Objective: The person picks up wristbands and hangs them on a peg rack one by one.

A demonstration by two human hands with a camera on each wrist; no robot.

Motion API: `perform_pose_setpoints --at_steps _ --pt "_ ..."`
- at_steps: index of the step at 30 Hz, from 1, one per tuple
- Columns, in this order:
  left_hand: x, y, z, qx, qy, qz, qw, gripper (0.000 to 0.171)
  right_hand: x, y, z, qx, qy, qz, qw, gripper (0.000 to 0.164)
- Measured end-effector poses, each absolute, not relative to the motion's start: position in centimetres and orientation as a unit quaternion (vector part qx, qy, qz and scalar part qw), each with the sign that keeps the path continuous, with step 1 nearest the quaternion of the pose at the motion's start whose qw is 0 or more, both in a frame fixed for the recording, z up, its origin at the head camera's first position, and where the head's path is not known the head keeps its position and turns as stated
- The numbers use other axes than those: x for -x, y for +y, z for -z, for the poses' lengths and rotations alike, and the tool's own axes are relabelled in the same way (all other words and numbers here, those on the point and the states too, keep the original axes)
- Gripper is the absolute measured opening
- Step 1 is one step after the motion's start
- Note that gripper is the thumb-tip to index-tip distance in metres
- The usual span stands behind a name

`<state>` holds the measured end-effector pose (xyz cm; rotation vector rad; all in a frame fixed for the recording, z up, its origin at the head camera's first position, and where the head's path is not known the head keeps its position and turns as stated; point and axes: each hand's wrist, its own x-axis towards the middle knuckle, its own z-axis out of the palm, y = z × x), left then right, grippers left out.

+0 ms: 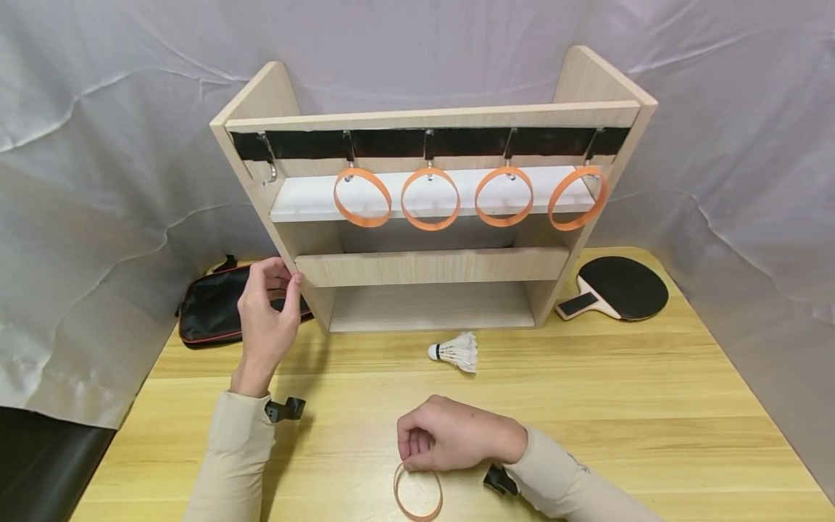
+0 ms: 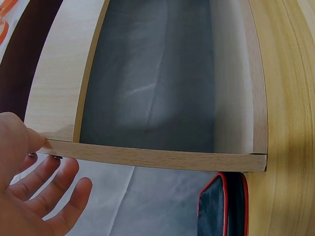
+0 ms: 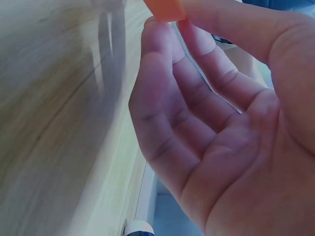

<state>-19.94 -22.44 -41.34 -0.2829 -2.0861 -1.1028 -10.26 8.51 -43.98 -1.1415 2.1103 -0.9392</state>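
My left hand (image 1: 267,312) holds the left side panel of a small wooden rack; in the left wrist view its thumb lies at the panel edge (image 2: 162,156) and the fingers are on the outer side. Low over the table, my right hand (image 1: 457,435) pinches an orange ring (image 1: 417,513) between thumb and fingertips. Only a bit of that ring (image 3: 166,9) shows in the right wrist view. Several other orange rings (image 1: 430,226) hang from metal hooks along the black strip (image 1: 391,143) of the rack. The leftmost hook (image 1: 270,168) carries no ring.
A shuttlecock (image 1: 457,352) lies on the wooden table (image 1: 626,413) before the rack. To the right rests a black table tennis bat (image 1: 622,288). A black case with red piping (image 1: 212,308) lies at left, behind my left hand. Grey cloth (image 1: 424,51) surrounds the table.
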Motion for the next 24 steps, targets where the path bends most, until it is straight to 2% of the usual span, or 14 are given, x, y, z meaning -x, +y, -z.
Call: perform_pose_setpoints --at_steps 9,24 --pt "19.93 -22.39 41.31 0.111 -0.813 0.433 0.374 0.030 10.46 8.51 43.81 0.422 0.769 0.373 0.303 0.007" --pt "19.94 -22.48 41.40 0.114 -0.813 0.430 0.375 0.029 10.58 8.57 43.22 0.424 0.755 0.406 0.294 0.014"
